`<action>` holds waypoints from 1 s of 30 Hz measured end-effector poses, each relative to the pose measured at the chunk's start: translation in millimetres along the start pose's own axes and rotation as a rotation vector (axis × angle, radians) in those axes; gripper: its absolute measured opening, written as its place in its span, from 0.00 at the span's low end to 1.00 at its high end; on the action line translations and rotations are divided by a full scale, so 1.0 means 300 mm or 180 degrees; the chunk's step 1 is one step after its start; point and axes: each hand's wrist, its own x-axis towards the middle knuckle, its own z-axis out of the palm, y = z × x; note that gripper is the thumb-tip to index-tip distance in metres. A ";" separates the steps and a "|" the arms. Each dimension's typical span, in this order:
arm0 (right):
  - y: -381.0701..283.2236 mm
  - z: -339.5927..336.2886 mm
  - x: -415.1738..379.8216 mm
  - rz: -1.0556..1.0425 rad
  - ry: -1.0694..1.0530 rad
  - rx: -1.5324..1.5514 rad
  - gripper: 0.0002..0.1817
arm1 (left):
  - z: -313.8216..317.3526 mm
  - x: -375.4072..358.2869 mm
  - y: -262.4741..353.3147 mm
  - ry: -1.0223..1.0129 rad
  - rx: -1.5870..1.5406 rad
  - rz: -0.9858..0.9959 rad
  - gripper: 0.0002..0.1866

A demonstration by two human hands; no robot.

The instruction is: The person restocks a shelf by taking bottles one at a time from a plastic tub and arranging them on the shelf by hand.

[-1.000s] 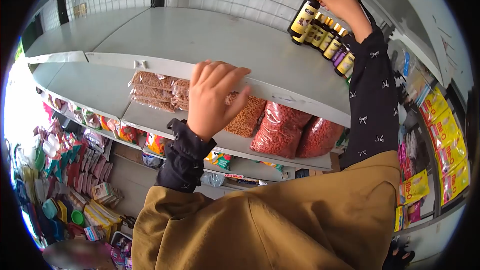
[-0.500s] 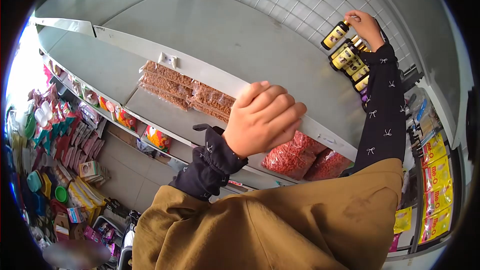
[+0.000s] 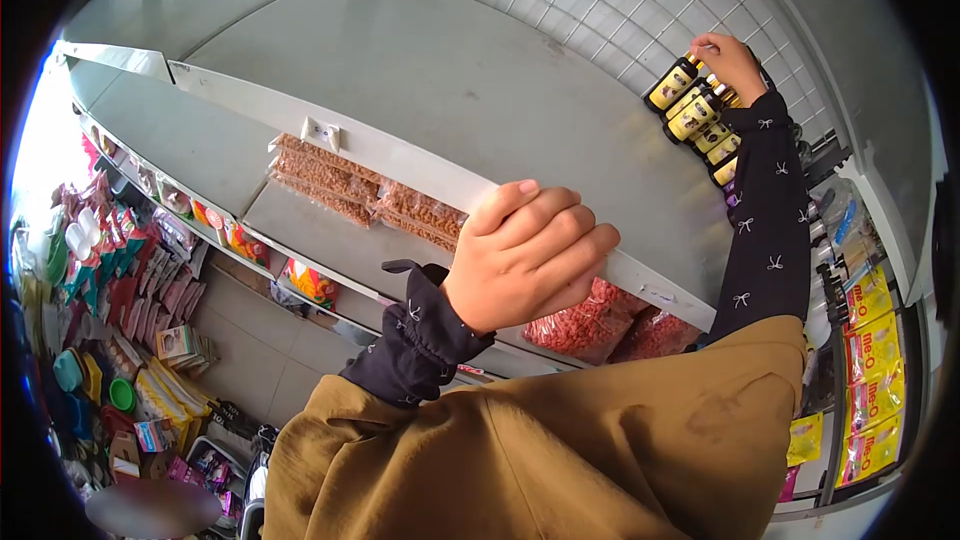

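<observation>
My right hand [image 3: 731, 64] reaches to the back right of the upper shelf. Its fingertips pinch the gold cap of a dark bottle with a yellow label [image 3: 672, 84]. That bottle stands at the left end of a cluster of similar bottles [image 3: 692, 120], close against them. Further back, part of the cluster is hidden by my wrist and sleeve. In the middle of the view my left hand [image 3: 535, 258] is closed, fingers curled over the front edge of the grey shelf [image 3: 420, 70]. Its palm side is hidden.
White wire mesh [image 3: 600, 0] backs the shelf. Below lie clear packs of brown pellets [image 3: 325, 180] and bags of red pellets [image 3: 590, 318]. Yellow packets [image 3: 868, 380] hang at the right. Assorted goods [image 3: 150, 310] crowd the lower left beside the tiled floor [image 3: 265, 350].
My right hand has lowered the bottle down and slightly right, closer to the other bottles. My left hand stays at the shelf edge; the view has shifted slightly.
</observation>
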 end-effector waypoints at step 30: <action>0.006 0.002 -0.006 -0.0151 0.0554 -0.0069 0.21 | 0.013 -0.008 -0.005 0.0111 0.0117 0.0028 0.13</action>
